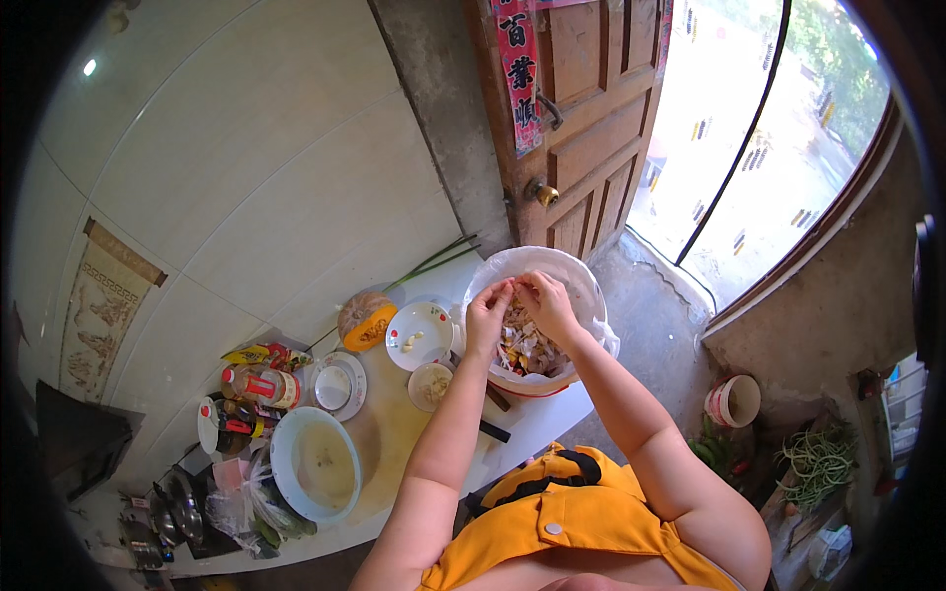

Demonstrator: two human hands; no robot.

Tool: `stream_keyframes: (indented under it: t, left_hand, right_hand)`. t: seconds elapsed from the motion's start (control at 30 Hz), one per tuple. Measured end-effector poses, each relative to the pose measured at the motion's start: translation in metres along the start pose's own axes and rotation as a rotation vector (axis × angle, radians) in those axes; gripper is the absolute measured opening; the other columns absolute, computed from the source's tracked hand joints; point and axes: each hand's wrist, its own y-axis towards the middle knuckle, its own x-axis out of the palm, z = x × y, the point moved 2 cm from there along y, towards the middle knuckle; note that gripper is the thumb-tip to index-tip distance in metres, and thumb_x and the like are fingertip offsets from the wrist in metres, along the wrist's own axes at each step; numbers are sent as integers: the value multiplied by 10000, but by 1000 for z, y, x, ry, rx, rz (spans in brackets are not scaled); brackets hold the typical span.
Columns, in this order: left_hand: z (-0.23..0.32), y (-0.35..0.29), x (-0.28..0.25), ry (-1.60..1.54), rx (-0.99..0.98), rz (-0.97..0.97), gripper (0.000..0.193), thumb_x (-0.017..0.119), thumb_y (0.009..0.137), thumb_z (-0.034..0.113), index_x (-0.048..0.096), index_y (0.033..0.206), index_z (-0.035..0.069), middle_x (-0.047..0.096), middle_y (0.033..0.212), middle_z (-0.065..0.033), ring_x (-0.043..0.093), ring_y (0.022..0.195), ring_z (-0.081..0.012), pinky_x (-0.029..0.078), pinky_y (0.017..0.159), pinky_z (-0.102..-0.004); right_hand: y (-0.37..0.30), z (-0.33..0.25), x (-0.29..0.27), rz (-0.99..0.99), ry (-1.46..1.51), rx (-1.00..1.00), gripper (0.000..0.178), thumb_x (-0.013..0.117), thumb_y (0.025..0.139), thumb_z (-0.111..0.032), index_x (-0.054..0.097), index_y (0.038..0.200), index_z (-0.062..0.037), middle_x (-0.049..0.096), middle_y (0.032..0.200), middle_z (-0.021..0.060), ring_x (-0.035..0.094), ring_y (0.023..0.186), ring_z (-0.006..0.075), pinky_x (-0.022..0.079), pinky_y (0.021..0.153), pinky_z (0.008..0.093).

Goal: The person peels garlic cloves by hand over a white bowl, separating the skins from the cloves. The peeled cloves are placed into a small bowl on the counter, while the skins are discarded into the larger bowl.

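Note:
My left hand (487,313) and my right hand (548,305) meet over a bin (589,286) lined with a white plastic bag. Thumbs and fingers of both are pinched together at the tips; whatever small thing lies between them is too small to make out. Under them the bin holds a heap of pale and brownish scraps (537,350). Left of my left hand lies a white plate (434,323) bearing a few pale pieces (412,341) that look like peeled garlic cloves. A small bowl (418,394) with pale bits in it sits nearer me, beside my left forearm.
A cut pumpkin (369,323) and green stalks (434,260) lie along the wall. Farther left stand stacked dishes (357,379), a pale blue basin (286,468) and bottles (264,386). A black handle (495,431) rests near the counter edge. Beyond the bin is a wooden door (581,148).

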Motion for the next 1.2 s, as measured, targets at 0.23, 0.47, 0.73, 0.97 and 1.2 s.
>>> stream_keyframes:
  t: [0.23, 0.47, 0.73, 0.97, 1.2]
  left_hand:
    - [8, -6, 0, -20, 31, -73, 296, 637, 873, 166, 621, 1127, 15, 647, 1018, -30, 586, 892, -83, 457, 835, -218]
    - [-1, -3, -5, -210, -66, -32, 314, 657, 855, 158, 614, 1134, 20, 647, 1027, -36, 588, 915, -86, 486, 813, -228]
    - [9, -7, -4, 114, 162, 99, 273, 634, 874, 156, 640, 1112, 23, 645, 1084, -51, 573, 950, -101, 452, 874, -243]
    - [0, -6, -1, -13, 141, 125, 264, 636, 873, 167, 653, 1090, 18, 660, 1049, -61, 583, 925, -101, 456, 857, -237]
    - [-6, -4, 0, -30, 109, 238, 256, 672, 846, 173, 673, 1047, 15, 674, 996, -55, 592, 867, -97, 467, 806, -230]
  right_hand:
    - [-1, 1, 1, 5, 100, 140, 114, 568, 865, -79, 565, 923, 20, 605, 836, 176, 599, 762, 312, 481, 684, 358]
    - [-5, 25, 11, 8, 269, 191, 138, 559, 876, -77, 579, 962, 29, 628, 875, 175, 624, 785, 264, 494, 718, 319]
    - [-5, 9, 6, -48, 277, 232, 154, 683, 798, -70, 664, 917, 27, 685, 860, 109, 636, 752, 112, 525, 671, 258]
    - [-6, 8, 8, -48, 245, 274, 142, 688, 790, -78, 681, 885, 27, 693, 814, 109, 643, 705, 121, 524, 666, 263]
    - [-5, 2, 7, -28, 25, 121, 133, 690, 764, -90, 670, 859, 1, 666, 804, 122, 651, 704, 212, 529, 661, 297]
